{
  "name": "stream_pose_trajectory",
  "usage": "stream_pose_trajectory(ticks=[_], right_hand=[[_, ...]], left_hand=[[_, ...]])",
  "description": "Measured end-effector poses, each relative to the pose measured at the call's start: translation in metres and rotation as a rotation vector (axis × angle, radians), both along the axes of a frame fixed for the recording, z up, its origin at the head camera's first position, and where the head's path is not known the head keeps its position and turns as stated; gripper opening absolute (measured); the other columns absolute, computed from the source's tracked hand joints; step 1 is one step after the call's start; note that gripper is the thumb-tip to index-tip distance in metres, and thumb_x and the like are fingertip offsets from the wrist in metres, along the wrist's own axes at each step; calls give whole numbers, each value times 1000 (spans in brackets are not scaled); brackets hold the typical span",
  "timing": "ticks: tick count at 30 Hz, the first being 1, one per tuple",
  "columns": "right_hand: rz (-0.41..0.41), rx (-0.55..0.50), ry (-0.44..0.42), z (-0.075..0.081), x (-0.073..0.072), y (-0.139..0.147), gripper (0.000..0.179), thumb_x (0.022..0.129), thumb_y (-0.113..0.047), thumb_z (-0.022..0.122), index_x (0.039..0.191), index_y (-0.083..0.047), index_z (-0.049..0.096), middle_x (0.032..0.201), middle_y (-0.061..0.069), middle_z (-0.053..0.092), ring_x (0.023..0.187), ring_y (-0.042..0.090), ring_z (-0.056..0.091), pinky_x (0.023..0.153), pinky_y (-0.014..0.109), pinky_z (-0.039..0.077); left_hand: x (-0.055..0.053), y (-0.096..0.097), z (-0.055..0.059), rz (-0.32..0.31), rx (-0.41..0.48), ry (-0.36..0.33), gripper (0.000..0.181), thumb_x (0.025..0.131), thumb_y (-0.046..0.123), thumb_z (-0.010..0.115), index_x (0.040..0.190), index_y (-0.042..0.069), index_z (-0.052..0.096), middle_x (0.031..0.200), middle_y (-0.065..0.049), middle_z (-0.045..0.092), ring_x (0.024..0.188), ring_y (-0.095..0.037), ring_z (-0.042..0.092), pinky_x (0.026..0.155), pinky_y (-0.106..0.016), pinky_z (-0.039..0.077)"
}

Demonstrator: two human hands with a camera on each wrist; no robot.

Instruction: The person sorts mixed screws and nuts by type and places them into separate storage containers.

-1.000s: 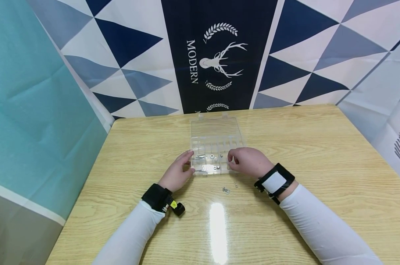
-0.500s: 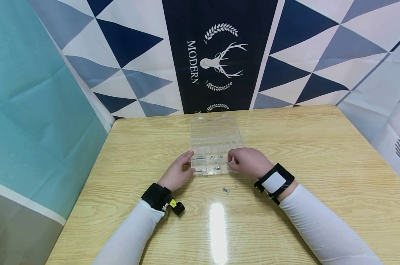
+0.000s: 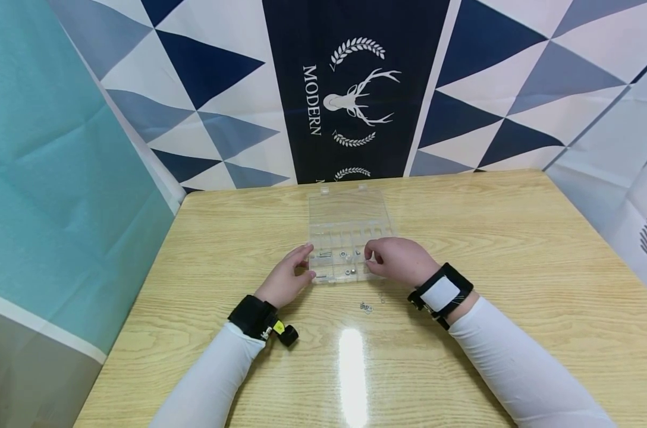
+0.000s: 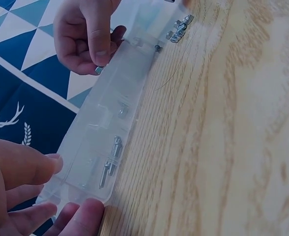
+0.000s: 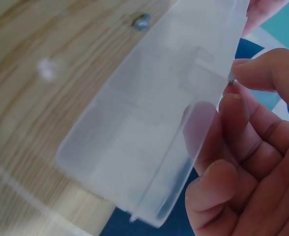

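A clear plastic compartment box (image 3: 350, 238) lies with its lid raised toward the back. My left hand (image 3: 285, 277) holds its left end, thumb at the front corner and fingers curved along the side. Over the box's right half, my right hand (image 3: 404, 261) pinches a small silvery metal piece (image 4: 99, 70) between thumb and index finger; its exact kind is too small to tell. Screws (image 4: 111, 156) lie in the left compartments, and small nuts (image 3: 350, 271) sit in the middle ones. The right fingers hide part of the box.
A small heap of metal hardware (image 3: 366, 308) lies on the wooden table (image 3: 238, 232) in front of the box. A few tiny pieces (image 3: 382, 301) are scattered right of it. Patterned cloth (image 3: 355, 101) hangs behind the table's back edge.
My right hand has shifted slightly to the left over the box, still pinching. My left hand stays at the box's left end.
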State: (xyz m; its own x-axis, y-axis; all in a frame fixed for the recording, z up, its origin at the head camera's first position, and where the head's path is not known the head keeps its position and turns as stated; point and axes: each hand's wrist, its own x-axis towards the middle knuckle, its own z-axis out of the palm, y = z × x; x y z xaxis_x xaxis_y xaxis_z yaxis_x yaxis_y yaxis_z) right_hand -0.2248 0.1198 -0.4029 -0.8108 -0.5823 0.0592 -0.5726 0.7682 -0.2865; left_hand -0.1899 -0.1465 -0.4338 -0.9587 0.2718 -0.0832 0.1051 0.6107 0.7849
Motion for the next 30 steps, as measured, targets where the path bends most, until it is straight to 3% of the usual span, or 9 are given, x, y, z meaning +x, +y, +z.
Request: stream_pose_trajectory(ticks=[30], right_hand=[[23,-10,6,-3,6,-29,9,89,-25,68,88,-16,69,59,-7,54,50,9,45,42,22,36]], left_hand=[[-2,-1,-2,8,-6,-23,60,96,13,61,151,12,34,150,-4,35,111,-14,48,101,-39,44]])
